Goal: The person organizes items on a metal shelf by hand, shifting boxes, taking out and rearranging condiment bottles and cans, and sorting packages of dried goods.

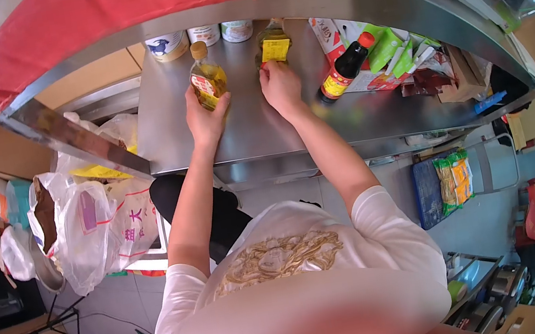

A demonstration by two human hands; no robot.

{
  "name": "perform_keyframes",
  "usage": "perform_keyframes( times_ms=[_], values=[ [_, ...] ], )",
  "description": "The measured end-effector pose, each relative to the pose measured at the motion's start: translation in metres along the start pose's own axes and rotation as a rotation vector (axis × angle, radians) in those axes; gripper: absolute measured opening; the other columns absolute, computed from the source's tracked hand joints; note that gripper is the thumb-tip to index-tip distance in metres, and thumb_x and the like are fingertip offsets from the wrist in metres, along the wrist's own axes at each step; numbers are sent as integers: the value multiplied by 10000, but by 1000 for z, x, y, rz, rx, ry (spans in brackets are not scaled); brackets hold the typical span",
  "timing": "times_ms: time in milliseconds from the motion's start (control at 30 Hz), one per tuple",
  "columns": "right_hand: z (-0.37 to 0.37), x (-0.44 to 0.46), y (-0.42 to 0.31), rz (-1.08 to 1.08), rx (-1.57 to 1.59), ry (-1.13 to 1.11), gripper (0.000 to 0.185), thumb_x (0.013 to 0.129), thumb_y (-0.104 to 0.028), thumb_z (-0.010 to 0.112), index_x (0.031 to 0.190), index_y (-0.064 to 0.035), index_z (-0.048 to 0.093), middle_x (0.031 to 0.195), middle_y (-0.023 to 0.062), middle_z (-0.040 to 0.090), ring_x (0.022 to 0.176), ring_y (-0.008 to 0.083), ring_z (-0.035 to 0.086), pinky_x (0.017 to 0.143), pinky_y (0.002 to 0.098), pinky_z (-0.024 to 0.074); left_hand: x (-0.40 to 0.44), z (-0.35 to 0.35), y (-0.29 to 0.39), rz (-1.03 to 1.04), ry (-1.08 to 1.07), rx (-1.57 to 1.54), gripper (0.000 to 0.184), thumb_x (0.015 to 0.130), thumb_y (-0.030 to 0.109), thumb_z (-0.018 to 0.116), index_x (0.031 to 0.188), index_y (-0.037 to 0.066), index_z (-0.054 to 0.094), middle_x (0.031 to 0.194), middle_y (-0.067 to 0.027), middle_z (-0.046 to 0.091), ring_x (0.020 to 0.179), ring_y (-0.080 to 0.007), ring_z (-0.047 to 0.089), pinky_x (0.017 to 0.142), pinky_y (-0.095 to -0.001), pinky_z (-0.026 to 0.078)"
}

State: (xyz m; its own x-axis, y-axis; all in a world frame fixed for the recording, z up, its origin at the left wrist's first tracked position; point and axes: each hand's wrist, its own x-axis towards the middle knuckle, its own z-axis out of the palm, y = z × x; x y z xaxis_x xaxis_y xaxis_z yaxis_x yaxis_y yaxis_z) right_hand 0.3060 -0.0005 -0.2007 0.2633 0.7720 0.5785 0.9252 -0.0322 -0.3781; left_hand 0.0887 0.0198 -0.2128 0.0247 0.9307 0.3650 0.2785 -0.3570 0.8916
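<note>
Bottle of yellow liquid, one, tan cap, red-and-white label: stood raised in the left hand, over the left part of the metal worktop. Left fingers were wrapped about its lower body, thumb on the opposite side, closed to its width.

Yellow-labelled bottle, one: located farther right on the worktop, towards its back. Right hand lay at its lower part, fingers curled in and touching it; the back of the hand hid the rest, so whether they gripped it could not be told.

Dark bottle, one, red cap, red-and-yellow label: right of the right hand, apart from it, just beside an open carton with green packets.

Tins, three: in a row along the back edge. Brown box, one: right end. Plastic bags, several: left of the worktop.
</note>
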Motion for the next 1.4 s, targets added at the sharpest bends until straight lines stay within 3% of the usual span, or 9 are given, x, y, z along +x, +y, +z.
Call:
perform_keyframes(
  times_ms=[133,467,767,967,1067,1167,1267,1400],
  values=[
    [8,18,9,77,18,-72,160,957,-214,673,1003,-64,648,940,153,714,890,373,713,761,515,566,-8,5,7,38,-37,24,818,814,294,907,1427,-40,482,1304,-228,677,1223,-352,671,1039,-406,518],
    [43,66,42,-41,-165,-15,258,922,-258,677,1042,-30,652,973,186,714,905,370,717,794,492,584,-9,0,9,59,-44,4,816,801,292,917,1420,-39,500,1293,-221,688,1193,-347,686,1018,-406,532],
    [49,99,66,-150,-54,-49,237,886,-217,692,1024,-26,664,1021,194,723,937,401,701,811,513,555,-11,-1,12,35,-40,38,826,806,313,909,1428,-39,494,1296,-229,684,1198,-360,683,1016,-415,539],
    [86,124,93,-404,-24,231,361,842,-213,702,1146,-20,677,1062,223,711,1029,446,665,895,544,529,-11,-4,17,22,-59,18,827,797,292,914,1431,-31,494,1299,-218,683,1199,-354,683,1016,-412,541],
    [66,134,77,-488,5,231,425,824,-218,716,1207,-36,685,1127,222,709,1068,445,660,940,555,516,-10,-4,14,26,-57,0,829,790,283,920,1432,-25,495,1298,-211,683,1203,-351,680,1022,-414,538],
    [71,138,78,-408,91,201,435,821,-218,722,1224,-56,701,1213,220,699,1153,436,639,994,555,499,-10,-6,18,16,-65,-6,836,788,284,921,1435,-23,491,1302,-209,679,1221,-350,670,1038,-417,530],
    [102,149,114,-419,-103,152,476,825,-227,722,1268,-53,690,1303,232,670,1232,443,605,1057,550,472,-10,-4,15,21,-64,-3,804,812,233,904,1443,-30,480,1311,-198,681,1243,-296,663,1078,-388,505],
    [91,161,90,-462,-24,160,479,830,-217,714,1279,-52,684,1326,228,663,1254,446,594,1073,546,464,-9,-5,15,1,-64,-1,855,784,302,925,1439,-25,484,1304,-217,677,1236,-357,662,1050,-419,522]
  ],
)
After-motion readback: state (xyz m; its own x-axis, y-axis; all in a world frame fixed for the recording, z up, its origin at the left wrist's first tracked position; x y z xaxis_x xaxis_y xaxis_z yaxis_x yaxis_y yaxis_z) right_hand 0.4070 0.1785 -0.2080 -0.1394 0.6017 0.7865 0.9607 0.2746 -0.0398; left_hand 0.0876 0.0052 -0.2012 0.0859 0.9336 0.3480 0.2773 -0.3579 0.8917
